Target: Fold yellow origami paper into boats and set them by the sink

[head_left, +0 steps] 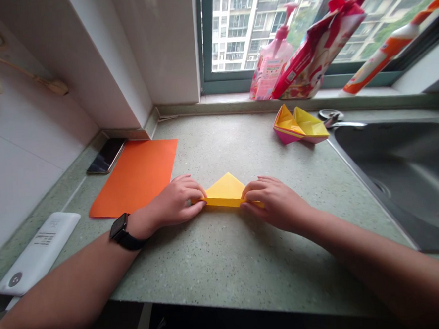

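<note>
Near the middle of the frame, on the speckled green tabletop (225, 263), we see a folded yellow paper (224, 190) with its point turned toward the window. Our left hand (175, 204) presses on the left end of its lower edge, and the fingers (191, 191) are curled and held close together on the paper. Our right hand (276, 200) does the same on the right end; its fingers (254, 188) are also pressed together, with the tips lying on the folded strip. Both hands touch the paper and hold it flat on the tabletop. We cannot tell if the thumbs go under the edge.

On the left wrist we wear a black watch (121, 231). Left of the hands lies a flat orange sheet (136, 177), and at its upper left corner a dark phone (106, 155). At the lower left of the frame is a white power bank (37, 252). In the upper right part, near the sink (402, 173), stand two finished paper boats (301, 125), yellow inside and pink outside, touching each other. On the windowsill behind them we see a pink pump bottle (272, 62), a red pouch (318, 44) and an orange and white bottle (387, 50).
</note>
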Demonstrator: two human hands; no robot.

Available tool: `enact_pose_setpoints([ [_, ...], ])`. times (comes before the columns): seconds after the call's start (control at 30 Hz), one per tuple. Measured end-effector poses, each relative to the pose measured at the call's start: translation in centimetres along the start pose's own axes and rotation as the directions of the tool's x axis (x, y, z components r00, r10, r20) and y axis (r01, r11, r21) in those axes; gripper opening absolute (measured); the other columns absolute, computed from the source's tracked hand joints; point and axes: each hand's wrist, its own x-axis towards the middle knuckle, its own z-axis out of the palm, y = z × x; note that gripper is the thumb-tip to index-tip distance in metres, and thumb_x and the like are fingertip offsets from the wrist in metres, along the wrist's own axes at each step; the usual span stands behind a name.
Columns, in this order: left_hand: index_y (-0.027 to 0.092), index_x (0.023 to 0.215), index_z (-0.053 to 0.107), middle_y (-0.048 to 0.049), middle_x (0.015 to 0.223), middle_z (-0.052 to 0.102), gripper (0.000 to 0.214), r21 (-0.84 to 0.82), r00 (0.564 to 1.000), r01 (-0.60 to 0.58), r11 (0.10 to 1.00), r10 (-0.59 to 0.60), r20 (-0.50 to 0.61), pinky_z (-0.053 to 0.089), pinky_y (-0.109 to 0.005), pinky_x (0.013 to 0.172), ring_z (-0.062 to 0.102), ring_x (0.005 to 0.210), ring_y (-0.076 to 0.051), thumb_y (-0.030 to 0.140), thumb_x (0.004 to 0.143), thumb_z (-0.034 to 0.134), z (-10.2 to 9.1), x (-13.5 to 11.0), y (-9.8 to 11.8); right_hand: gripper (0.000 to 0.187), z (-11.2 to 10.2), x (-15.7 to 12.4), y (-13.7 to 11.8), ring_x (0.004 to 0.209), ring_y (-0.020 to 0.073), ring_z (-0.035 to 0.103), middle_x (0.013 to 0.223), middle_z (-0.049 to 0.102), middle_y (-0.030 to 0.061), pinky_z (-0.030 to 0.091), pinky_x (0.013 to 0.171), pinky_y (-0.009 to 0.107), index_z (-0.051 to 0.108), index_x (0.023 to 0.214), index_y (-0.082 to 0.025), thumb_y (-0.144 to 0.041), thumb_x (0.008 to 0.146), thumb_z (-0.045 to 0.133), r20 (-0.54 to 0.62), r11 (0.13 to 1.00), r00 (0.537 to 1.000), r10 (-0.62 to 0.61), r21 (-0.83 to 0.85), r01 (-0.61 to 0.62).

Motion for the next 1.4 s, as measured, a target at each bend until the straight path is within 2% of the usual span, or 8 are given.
enact_pose_setpoints([
  [0.1, 0.023, 0.097, 0.080, -0.0029, 0.104, 0.083, 0.022, -0.023, 1.000, 0.012, 1.000, -0.012, -0.013, 0.044, -0.050, 0.122, 0.075, 0.102, -0.021, 0.032, 0.107, 0.063, 0.0, 0.2, -0.2, 0.023, -0.2, 0.4, 0.8, 0.089, 0.0221, 0.072, 0.100, 0.080, 0.0067, 0.053, 0.084, 0.039, 0.079, 0.088, -0.024, -0.031, 0.106, 0.066, 0.028, 0.998, 0.999, 0.016, 0.056, -0.017],
  [0.27, 0.020, 0.092, 0.076, -0.0043, 0.098, 0.081, 0.027, -0.014, 0.996, 0.068, 0.998, -0.069, -0.057, 0.050, -0.049, 0.115, 0.073, 0.097, -0.021, 0.039, 0.109, 0.065, 0.7, 0.4, -0.5, 0.024, 0.0, 0.6, 1.1, 0.087, 0.0213, 0.071, 0.099, 0.079, 0.0067, 0.051, 0.080, 0.037, 0.078, 0.085, -0.023, -0.031, 0.105, 0.068, 0.018, 0.997, 1.000, 0.024, 0.067, -0.026],
  [0.6, 0.021, 0.118, 0.078, -0.0056, 0.108, 0.081, 0.017, -0.044, 0.977, 0.161, 0.986, -0.165, -0.133, 0.057, -0.049, 0.109, 0.074, 0.098, -0.021, 0.024, 0.104, 0.068, 1.6, 0.7, -0.8, 0.022, 0.1, 0.9, 1.5, 0.081, 0.0199, 0.068, 0.091, 0.074, 0.0052, 0.047, 0.073, 0.034, 0.076, 0.086, -0.023, -0.032, 0.105, 0.069, 0.018, 0.995, 0.995, 0.103, 0.018, -0.103],
  [0.77, 0.021, 0.127, 0.075, -0.0077, 0.121, 0.080, 0.023, 0.066, 0.985, 0.101, 0.993, -0.091, -0.143, 0.050, -0.058, 0.120, 0.074, 0.114, -0.025, 0.022, 0.106, 0.065, 1.7, 0.7, -0.6, 0.024, 0.3, 1.1, 1.8, 0.078, 0.0184, 0.067, 0.090, 0.073, 0.0048, 0.047, 0.072, 0.033, 0.074, 0.083, -0.022, -0.031, 0.105, 0.068, 0.010, 0.994, 0.996, 0.094, 0.050, -0.095],
  [0.87, 0.022, 0.133, 0.073, -0.0115, 0.137, 0.075, 0.028, 0.204, 0.978, 0.012, 0.979, 0.031, -0.204, 0.041, -0.065, 0.128, 0.069, 0.128, -0.028, 0.021, 0.109, 0.058, 2.4, 0.5, 1.2, 0.024, 0.5, 1.1, 1.8, 0.078, 0.0186, 0.068, 0.091, 0.074, 0.0054, 0.046, 0.072, 0.032, 0.075, 0.084, -0.022, -0.031, 0.105, 0.068, -0.008, 0.995, 0.996, 0.085, 0.057, -0.085],
  [1.0, 0.016, 0.154, 0.059, -0.0158, 0.156, 0.065, 0.044, 0.245, 0.977, -0.187, 0.951, 0.207, -0.057, 0.040, -0.056, 0.133, 0.059, 0.147, -0.031, 0.030, 0.112, 0.055, 4.4, -0.2, 5.7, 0.026, 0.7, 1.1, 1.9, 0.074, 0.0178, 0.066, 0.088, 0.074, 0.0050, 0.044, 0.070, 0.032, 0.076, 0.083, -0.022, -0.033, 0.104, 0.067, -0.027, 0.995, 0.996, 0.085, 0.051, -0.083],
  [1.1, 0.007, 0.161, 0.050, -0.0220, 0.170, 0.051, 0.062, 0.306, 0.979, -0.202, 0.931, 0.195, 0.054, 0.033, -0.057, 0.136, 0.046, 0.159, -0.039, 0.046, 0.114, 0.051, 6.0, -0.7, 7.9, 0.026, 0.8, 1.1, 1.9, 0.075, 0.0174, 0.065, 0.089, 0.075, 0.0054, 0.043, 0.071, 0.032, 0.077, 0.083, -0.021, -0.035, 0.104, 0.068, -0.033, 0.995, 0.996, 0.086, 0.053, -0.084],
  [1.4, 0.002, 0.172, 0.027, -0.0285, 0.180, 0.027, 0.087, 0.428, 0.991, -0.051, 0.902, -0.006, 0.131, 0.019, -0.060, 0.139, 0.020, 0.171, -0.043, 0.064, 0.114, 0.043, 7.9, 0.0, 7.4, 0.026, 0.9, 1.3, 1.8, 0.075, 0.0173, 0.065, 0.090, 0.075, 0.0057, 0.042, 0.072, 0.032, 0.076, 0.083, -0.020, -0.035, 0.103, 0.070, -0.027, 0.991, 0.993, 0.113, 0.074, -0.111],
])
